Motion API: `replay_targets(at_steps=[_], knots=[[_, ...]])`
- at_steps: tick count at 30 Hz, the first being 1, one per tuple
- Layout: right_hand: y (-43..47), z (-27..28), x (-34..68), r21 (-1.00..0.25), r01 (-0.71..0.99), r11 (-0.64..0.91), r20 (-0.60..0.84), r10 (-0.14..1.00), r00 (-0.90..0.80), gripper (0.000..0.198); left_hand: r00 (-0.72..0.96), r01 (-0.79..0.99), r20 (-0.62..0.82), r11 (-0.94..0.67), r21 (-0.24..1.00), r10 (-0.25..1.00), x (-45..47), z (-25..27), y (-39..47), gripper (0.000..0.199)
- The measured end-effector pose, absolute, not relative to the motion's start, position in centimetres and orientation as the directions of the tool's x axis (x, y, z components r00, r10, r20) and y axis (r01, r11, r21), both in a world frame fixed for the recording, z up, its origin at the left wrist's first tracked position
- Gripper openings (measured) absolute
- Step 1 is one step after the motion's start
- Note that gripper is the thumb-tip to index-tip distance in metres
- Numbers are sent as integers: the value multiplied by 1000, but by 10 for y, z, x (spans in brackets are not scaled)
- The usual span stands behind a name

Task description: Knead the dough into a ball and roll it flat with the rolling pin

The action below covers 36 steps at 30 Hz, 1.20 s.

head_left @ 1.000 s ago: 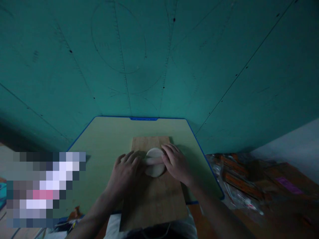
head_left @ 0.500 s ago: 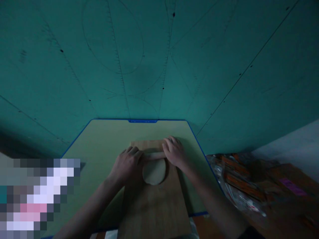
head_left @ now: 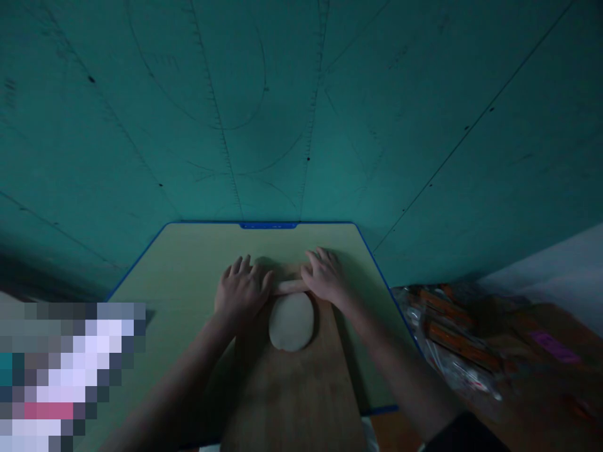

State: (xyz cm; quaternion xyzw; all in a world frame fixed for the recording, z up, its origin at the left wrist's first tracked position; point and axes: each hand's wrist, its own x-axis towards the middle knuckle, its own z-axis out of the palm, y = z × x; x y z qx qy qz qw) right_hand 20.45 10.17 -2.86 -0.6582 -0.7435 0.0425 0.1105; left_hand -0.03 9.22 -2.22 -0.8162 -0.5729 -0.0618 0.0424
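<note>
A flat round of dough (head_left: 291, 321), pale and slightly oval, lies on a wooden board (head_left: 296, 395). Just beyond its far edge, a wooden rolling pin (head_left: 289, 287) lies crosswise, its middle showing between my hands. My left hand (head_left: 245, 287) is over the pin's left end, palm down, fingers reaching forward across it. On the right end rests my right hand (head_left: 323, 275), its fingers bent over the pin. Both ends of the pin are hidden under the hands.
The board lies on a pale table (head_left: 188, 270) with a blue rim, set against a green wall (head_left: 282, 113) with drawn lines. On the right are plastic-wrapped orange-brown items (head_left: 461, 345) and a cardboard box (head_left: 560, 320). A blurred patch covers the lower left.
The rolling pin has moved slightly away from me, uncovering the dough's far edge. My left hand's fingers are stretched further forward. The view has shifted a little.
</note>
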Motion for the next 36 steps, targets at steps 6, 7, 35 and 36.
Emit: replay_targets(at_steps=[6, 7, 35, 36], knots=[[51, -28, 209, -184, 939, 291, 180, 949, -259, 51, 400, 913, 303, -405, -48, 865, -11, -36, 54, 52], [44, -28, 209, -190, 934, 303, 180, 946, -270, 51, 418, 905, 333, -420, -69, 845, -12, -38, 47, 55], [50, -32, 212, -191, 933, 306, 187, 944, -271, 57, 420, 904, 368, -419, -86, 830, -8, -40, 46, 72], [45, -33, 212, -195, 928, 317, 197, 940, -279, 57, 429, 898, 382, -432, -82, 819, -9, -41, 41, 71]])
